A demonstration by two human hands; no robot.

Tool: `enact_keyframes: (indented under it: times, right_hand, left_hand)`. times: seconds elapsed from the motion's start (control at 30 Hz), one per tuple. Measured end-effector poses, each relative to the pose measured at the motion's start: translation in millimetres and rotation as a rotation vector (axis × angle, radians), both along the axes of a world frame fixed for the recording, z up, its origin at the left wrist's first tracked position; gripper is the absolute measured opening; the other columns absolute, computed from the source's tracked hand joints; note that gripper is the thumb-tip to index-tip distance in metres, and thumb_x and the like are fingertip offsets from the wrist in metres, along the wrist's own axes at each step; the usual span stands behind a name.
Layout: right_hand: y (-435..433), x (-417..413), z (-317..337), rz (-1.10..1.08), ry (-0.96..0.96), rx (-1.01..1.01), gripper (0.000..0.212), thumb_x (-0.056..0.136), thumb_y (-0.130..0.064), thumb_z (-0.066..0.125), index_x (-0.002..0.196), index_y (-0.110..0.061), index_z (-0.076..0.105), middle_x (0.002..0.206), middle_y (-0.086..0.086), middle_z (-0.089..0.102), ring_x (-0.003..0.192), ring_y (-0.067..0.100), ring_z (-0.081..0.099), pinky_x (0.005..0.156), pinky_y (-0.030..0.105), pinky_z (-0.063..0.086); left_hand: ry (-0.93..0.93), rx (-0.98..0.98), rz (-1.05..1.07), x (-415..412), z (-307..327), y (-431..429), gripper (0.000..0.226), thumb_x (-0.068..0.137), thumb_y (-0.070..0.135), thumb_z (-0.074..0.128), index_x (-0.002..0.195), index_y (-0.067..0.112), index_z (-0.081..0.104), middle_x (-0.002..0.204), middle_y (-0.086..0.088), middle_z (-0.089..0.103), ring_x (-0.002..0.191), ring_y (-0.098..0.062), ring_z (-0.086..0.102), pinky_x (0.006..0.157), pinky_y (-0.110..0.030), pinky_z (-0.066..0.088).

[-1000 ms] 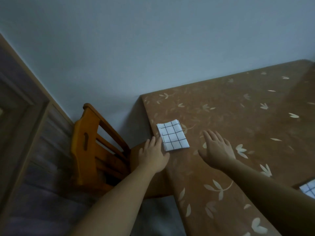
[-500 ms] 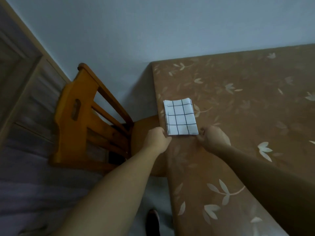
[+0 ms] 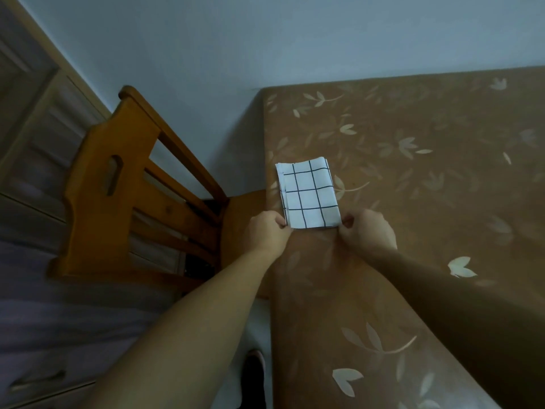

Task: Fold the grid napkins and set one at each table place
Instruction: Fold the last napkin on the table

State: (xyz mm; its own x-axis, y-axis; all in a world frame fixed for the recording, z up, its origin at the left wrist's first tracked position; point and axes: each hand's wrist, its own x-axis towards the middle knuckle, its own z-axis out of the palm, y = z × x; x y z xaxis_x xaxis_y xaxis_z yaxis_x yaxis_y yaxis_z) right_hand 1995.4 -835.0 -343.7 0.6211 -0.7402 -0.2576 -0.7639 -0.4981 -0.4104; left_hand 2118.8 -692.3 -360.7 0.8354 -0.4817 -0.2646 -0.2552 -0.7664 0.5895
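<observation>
Napkin (image 3: 308, 194) lies flat, long axis pointing toward wall (image 3: 295, 39).

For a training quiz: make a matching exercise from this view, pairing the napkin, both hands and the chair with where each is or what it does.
1 grid napkin
2 left hand
3 right hand
4 chair

A stands beside the table
B pinches the napkin's near left corner
C lies folded on the table
D pinches the napkin's near right corner

Pairs: 1-C, 2-B, 3-D, 4-A
</observation>
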Motion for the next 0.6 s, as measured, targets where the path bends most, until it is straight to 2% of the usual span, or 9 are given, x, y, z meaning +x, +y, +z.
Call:
enact_keyframes:
  times: [0.07, 0.2, 0.43, 0.6]
  right_hand:
    - [1.9, 0.1, -1.2, -0.008, -0.013, 0.003, 0.015, 0.084, -0.020, 0.055, 0.089, -0.019, 0.069, 0.084, 0.004, 0.068, 0.082, 0.030, 0.062, 0.066, 0.032, 0.048]
    - [5.9, 1.0, -4.1, -0.015, -0.041, 0.006, 0.013, 0.083, -0.019, 0.056, 0.088, -0.020, 0.068, 0.081, 0.002, 0.067, 0.076, 0.028, 0.063, 0.069, 0.037, 0.055]
    - [5.0, -0.6, -9.3, -0.042, -0.050, -0.026, 0.014, 0.081, -0.016, 0.055, 0.086, -0.016, 0.068, 0.081, 0.005, 0.066, 0.075, 0.031, 0.060, 0.063, 0.032, 0.049]
    - [4.9, 1.2, -8.7, -0.042, -0.040, -0.017, 0.015, 0.083, -0.017, 0.055, 0.088, -0.018, 0.069, 0.082, 0.005, 0.067, 0.075, 0.029, 0.060, 0.065, 0.032, 0.050]
  left_hand:
    - [0.002, -0.003, 0.008, 0.9, -1.6, 0.5, 0.014, 0.086, 0.032, 0.072, 0.095, 0.020, 0.073, 0.097, 0.002, 0.072, 0.087, -0.016, 0.064, 0.074, -0.030, 0.056]
    - [-0.002, -0.015, 0.019, 1.0, -3.3, 3.2, 0.013, 0.087, 0.033, 0.071, 0.091, 0.021, 0.070, 0.093, 0.003, 0.070, 0.080, -0.012, 0.061, 0.057, -0.020, 0.045]
    - [-0.024, -0.032, 0.031, 3.7, -6.6, -0.8, 0.009, 0.090, 0.025, 0.068, 0.095, 0.019, 0.070, 0.096, 0.001, 0.069, 0.084, -0.015, 0.061, 0.064, -0.023, 0.047]
    - [-0.036, -0.061, 0.026, -0.1, -6.6, 0.9, 0.009, 0.091, 0.025, 0.067, 0.096, 0.018, 0.068, 0.096, 0.000, 0.069, 0.081, -0.012, 0.058, 0.058, -0.019, 0.042]
